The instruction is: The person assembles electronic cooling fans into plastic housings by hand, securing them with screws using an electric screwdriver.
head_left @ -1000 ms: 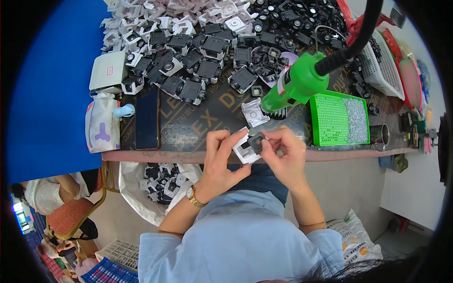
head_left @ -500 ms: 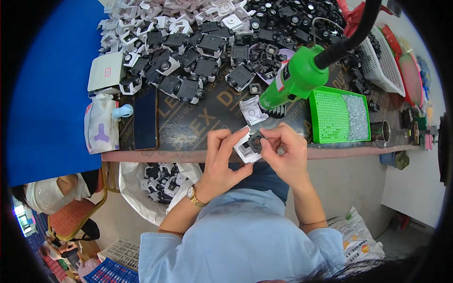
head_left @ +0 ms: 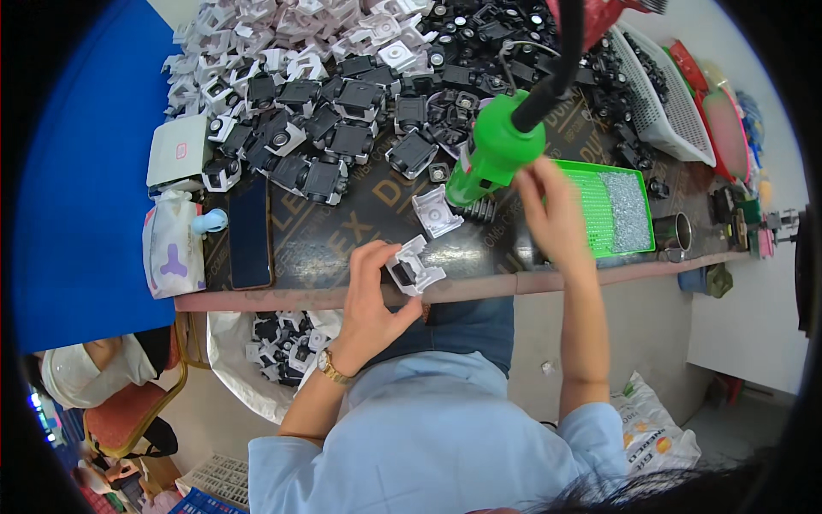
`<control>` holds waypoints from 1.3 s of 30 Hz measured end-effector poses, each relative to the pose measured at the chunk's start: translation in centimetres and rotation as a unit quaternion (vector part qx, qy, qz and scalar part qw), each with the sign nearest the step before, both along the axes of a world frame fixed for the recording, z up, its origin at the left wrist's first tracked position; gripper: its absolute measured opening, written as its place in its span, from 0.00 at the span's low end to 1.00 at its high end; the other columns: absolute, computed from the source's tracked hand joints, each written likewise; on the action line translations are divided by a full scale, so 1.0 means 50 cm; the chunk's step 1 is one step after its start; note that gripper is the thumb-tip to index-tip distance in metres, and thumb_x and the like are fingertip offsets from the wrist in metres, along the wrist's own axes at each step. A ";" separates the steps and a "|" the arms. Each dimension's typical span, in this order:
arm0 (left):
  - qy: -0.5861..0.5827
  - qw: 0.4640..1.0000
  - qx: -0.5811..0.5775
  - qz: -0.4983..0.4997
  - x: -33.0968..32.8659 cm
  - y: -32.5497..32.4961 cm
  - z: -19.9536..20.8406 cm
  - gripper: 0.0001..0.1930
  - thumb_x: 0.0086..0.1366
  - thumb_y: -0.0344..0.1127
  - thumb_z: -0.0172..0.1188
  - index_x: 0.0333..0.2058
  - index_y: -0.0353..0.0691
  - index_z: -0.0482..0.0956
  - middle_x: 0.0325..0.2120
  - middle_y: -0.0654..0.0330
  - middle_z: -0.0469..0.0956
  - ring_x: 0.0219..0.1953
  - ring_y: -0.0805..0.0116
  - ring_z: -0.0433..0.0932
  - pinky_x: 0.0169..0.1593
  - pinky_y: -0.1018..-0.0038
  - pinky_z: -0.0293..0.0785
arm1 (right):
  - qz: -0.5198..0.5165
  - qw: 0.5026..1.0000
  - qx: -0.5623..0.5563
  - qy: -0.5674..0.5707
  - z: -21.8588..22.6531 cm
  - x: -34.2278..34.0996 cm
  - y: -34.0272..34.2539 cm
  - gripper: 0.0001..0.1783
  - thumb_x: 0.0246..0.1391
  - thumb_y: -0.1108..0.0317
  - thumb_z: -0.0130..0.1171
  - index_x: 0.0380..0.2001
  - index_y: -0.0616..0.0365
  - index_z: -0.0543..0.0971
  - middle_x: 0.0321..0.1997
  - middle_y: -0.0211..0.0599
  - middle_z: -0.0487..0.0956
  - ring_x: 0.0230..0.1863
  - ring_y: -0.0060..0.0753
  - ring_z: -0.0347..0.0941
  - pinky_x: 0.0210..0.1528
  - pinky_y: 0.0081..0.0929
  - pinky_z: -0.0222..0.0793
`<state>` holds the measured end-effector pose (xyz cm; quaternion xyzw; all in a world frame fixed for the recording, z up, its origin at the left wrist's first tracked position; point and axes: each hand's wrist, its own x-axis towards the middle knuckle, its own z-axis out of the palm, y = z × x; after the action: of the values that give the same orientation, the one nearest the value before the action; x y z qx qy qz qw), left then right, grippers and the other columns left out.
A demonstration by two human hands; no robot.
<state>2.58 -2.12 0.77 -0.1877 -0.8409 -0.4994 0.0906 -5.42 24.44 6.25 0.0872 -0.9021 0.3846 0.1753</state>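
Only one view here, the head camera looking straight down, so here's what it gives.

The left hand is curled around a small white plastic housing with a dark insert, fingers wrapped on its left side and thumb underneath, holding it just over the near edge of the tabletop. So that hand is closed on the part and the part sits right in front of the body, slightly left of centre.

The right hand is up and away from it, fingers loosely spread and holding nothing that I can make out; it's a bit blurred. It sits just beside the green hanging power screwdriver, which is up and to the left of that hand, touching or nearly so, can't tell which.

The screwdriver's long axis runs diagonally: cable end up-right, tip pointing down-left toward another white housing lying on the tabletop. The held part lies below and left of that tip, fairly near. So the right hand is clearly the nearer one to the tool, the left nowhere close.

The green screw tray is directly right of the right hand.
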 end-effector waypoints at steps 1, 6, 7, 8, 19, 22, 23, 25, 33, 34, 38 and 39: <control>0.015 1.000 -0.025 -0.001 -0.002 -0.003 -0.006 0.38 0.47 0.26 0.71 0.58 0.37 0.67 0.53 0.48 0.67 0.49 0.55 0.72 0.53 0.66 0.72 | 0.005 0.999 0.043 -0.003 -0.007 -0.043 0.024 0.05 0.59 0.72 0.60 0.34 0.62 0.79 0.32 0.46 0.80 0.34 0.49 0.78 0.37 0.39 0.72; 0.041 0.997 -0.058 0.002 -0.004 0.005 0.002 0.37 0.48 0.26 0.72 0.58 0.36 0.67 0.54 0.48 0.70 0.53 0.53 0.73 0.55 0.65 0.71 | 0.014 0.979 0.201 0.028 -0.084 -0.153 0.038 0.09 0.53 0.65 0.66 0.33 0.58 0.80 0.34 0.42 0.82 0.36 0.50 0.78 0.40 0.46 0.71; 0.048 0.997 -0.068 0.002 -0.005 0.008 0.002 0.36 0.49 0.27 0.72 0.58 0.37 0.67 0.55 0.49 0.71 0.54 0.53 0.73 0.56 0.65 0.71 | 0.020 0.975 0.214 0.048 -0.099 -0.165 0.044 0.10 0.51 0.64 0.67 0.33 0.57 0.80 0.34 0.41 0.82 0.36 0.51 0.78 0.41 0.47 0.70; 0.055 0.996 -0.077 0.002 -0.006 0.011 0.003 0.36 0.49 0.27 0.72 0.58 0.37 0.67 0.55 0.50 0.72 0.56 0.53 0.73 0.56 0.64 0.71 | 0.025 0.971 0.227 0.067 -0.113 -0.172 0.052 0.11 0.50 0.63 0.69 0.33 0.56 0.81 0.34 0.40 0.82 0.36 0.51 0.78 0.41 0.48 0.69; 0.012 0.998 -0.061 0.016 0.001 0.011 -0.016 0.38 0.51 0.30 0.73 0.62 0.40 0.68 0.56 0.55 0.73 0.52 0.56 0.75 0.59 0.64 0.68 | -0.004 0.974 0.193 0.122 -0.068 -0.090 0.037 0.06 0.55 0.69 0.62 0.34 0.59 0.78 0.34 0.41 0.80 0.39 0.49 0.77 0.39 0.44 0.71; 0.006 0.996 -0.085 0.010 -0.002 0.016 -0.027 0.38 0.51 0.36 0.74 0.62 0.42 0.68 0.55 0.59 0.76 0.51 0.60 0.75 0.61 0.63 0.61 | 0.025 0.984 0.164 0.070 -0.084 -0.154 0.035 0.08 0.54 0.65 0.64 0.33 0.57 0.80 0.37 0.41 0.81 0.43 0.51 0.76 0.42 0.48 0.70; 0.017 0.996 -0.090 0.010 -0.001 0.020 -0.026 0.38 0.51 0.36 0.74 0.61 0.42 0.68 0.55 0.59 0.76 0.51 0.60 0.74 0.61 0.63 0.61 | 0.040 0.984 0.166 0.050 -0.097 -0.167 0.037 0.08 0.53 0.65 0.64 0.33 0.56 0.81 0.37 0.40 0.81 0.43 0.52 0.75 0.43 0.49 0.70; 0.032 0.995 -0.096 0.014 0.003 0.024 -0.025 0.38 0.51 0.36 0.74 0.60 0.41 0.69 0.55 0.57 0.76 0.52 0.59 0.74 0.61 0.61 0.60 | 0.023 0.983 0.166 0.079 -0.112 -0.167 0.041 0.10 0.51 0.64 0.66 0.34 0.57 0.81 0.34 0.40 0.82 0.42 0.53 0.76 0.43 0.52 0.69; 0.017 1.000 0.001 0.005 0.014 0.024 -0.006 0.38 0.51 0.32 0.75 0.59 0.37 0.65 0.59 0.50 0.73 0.58 0.53 0.74 0.60 0.61 0.66 | -0.007 0.967 -0.233 -0.104 -0.064 0.090 -0.063 0.08 0.60 0.73 0.62 0.34 0.63 0.73 0.28 0.31 0.78 0.30 0.17 0.75 0.30 0.20 0.71; 0.002 0.999 0.039 -0.015 0.015 0.030 -0.003 0.38 0.51 0.30 0.76 0.59 0.37 0.65 0.60 0.49 0.73 0.58 0.53 0.74 0.59 0.63 0.69 | 0.027 0.965 -0.234 -0.118 -0.071 0.120 -0.081 0.06 0.61 0.78 0.60 0.38 0.63 0.72 0.37 0.33 0.77 0.30 0.16 0.73 0.31 0.16 0.72; -0.023 0.997 0.060 -0.042 0.019 0.042 0.013 0.38 0.52 0.29 0.76 0.59 0.36 0.64 0.60 0.46 0.72 0.60 0.51 0.74 0.59 0.63 0.73 | 0.030 0.924 -0.377 -0.064 -0.087 0.152 -0.133 0.09 0.55 0.83 0.64 0.34 0.68 0.73 0.36 0.36 0.78 0.34 0.18 0.76 0.31 0.17 0.76; -0.023 0.997 0.060 -0.041 0.022 0.042 0.013 0.38 0.52 0.29 0.76 0.59 0.36 0.64 0.60 0.46 0.72 0.60 0.51 0.74 0.59 0.63 0.73 | 0.032 0.931 -0.357 -0.071 -0.090 0.154 -0.134 0.09 0.54 0.83 0.64 0.33 0.68 0.73 0.36 0.37 0.77 0.34 0.18 0.76 0.32 0.18 0.77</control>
<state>3.67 -0.02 1.40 -0.2045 -0.8029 -0.5564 0.0624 2.29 17.73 1.77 0.0204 -0.7119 0.6920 0.1179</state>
